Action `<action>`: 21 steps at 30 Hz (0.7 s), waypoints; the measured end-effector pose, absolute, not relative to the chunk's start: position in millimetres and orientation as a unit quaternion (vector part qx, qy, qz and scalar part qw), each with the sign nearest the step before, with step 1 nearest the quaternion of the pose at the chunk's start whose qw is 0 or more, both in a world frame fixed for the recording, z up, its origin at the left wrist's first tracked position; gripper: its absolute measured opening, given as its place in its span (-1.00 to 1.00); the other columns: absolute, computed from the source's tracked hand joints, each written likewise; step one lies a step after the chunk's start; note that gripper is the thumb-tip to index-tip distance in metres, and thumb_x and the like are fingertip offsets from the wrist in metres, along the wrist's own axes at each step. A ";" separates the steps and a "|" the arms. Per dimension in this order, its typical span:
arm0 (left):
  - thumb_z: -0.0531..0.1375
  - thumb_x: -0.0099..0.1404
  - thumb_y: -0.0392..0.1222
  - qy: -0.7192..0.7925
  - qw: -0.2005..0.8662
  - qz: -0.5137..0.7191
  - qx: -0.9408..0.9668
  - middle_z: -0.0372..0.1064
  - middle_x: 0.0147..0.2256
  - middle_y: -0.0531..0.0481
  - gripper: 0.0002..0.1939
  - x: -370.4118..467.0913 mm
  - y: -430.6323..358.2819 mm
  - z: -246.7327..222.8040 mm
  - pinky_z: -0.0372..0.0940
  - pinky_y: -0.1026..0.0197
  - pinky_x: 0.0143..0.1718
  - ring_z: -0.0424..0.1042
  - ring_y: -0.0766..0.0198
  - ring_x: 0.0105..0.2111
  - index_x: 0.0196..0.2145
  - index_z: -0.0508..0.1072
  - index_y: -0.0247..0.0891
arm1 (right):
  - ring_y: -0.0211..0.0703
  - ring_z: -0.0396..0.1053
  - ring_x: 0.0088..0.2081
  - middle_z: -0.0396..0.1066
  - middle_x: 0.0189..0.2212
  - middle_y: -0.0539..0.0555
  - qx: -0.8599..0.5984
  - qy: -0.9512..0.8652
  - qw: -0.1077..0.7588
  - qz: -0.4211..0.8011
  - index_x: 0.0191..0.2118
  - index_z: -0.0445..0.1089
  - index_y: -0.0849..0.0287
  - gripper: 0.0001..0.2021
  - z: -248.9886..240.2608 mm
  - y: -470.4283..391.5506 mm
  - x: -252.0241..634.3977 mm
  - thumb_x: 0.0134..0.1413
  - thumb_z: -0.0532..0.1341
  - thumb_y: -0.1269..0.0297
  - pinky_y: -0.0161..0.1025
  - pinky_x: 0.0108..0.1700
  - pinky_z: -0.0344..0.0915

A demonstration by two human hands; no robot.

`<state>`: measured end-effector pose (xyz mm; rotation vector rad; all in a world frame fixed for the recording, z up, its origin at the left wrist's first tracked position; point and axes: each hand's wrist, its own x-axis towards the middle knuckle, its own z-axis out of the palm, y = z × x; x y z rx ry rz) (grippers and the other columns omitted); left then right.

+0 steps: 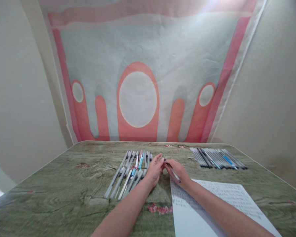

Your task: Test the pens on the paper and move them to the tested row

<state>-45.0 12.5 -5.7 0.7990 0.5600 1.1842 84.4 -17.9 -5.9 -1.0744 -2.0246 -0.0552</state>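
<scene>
My right hand (179,172) is closed around a slim pen (175,175), whose dark-tipped end sticks out below the fingers toward me. My left hand (154,171) meets it, with its fingertips pinched at the pen's far end; exactly what lies between them is mostly hidden. Left of my hands lie two rows of pens (123,184), mostly clear-barrelled, with some blue, pink and white ones among them. A sheet of paper (187,217) covered in handwriting lies under my right forearm.
A neat row of thin pens or refills (217,158), mostly grey with dark ends and a few blue, lies at the right back. The wood-patterned table (51,197) reaches back to a wall hung with a pink and grey printed sheet (138,42).
</scene>
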 end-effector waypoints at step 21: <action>0.25 -0.03 -0.16 0.348 0.500 0.517 0.601 0.31 -0.31 -0.07 -0.51 -46.8 5.8 -11.3 0.18 0.22 -0.24 0.31 0.29 -0.32 -0.13 0.24 -0.27 | -0.28 0.29 -0.53 0.35 -0.56 0.00 -0.572 -0.672 0.402 0.244 -0.34 0.28 0.24 -0.78 1.9 0.3 120.4 -0.04 0.13 0.16 -0.38 -0.52 0.14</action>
